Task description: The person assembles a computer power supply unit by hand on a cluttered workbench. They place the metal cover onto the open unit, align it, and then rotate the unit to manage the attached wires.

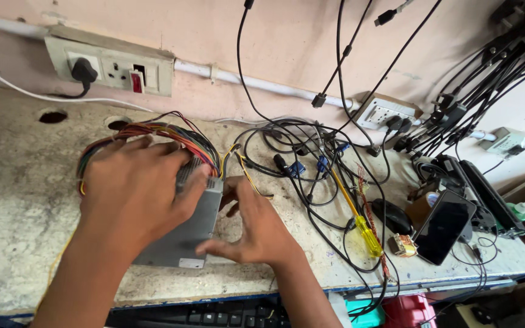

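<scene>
left hand (132, 191): flat on the power supply box (183, 237), covers most of its top, not clenched
right hand (256, 228): open, fingers spread at box's right edge
wire bundle (153, 130): behind box, partly hidden
yellow screwdriver (360, 222): right of box, among cables

A screwdriver (360, 222) lies right of the metal box (185, 234), among cables (311, 164).

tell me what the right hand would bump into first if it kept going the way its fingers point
The right hand points up and left, fingers spread beside the grey metal power supply box. Going straight on, it would most likely meet that box's near side first, though depth is hard to judge.
</scene>
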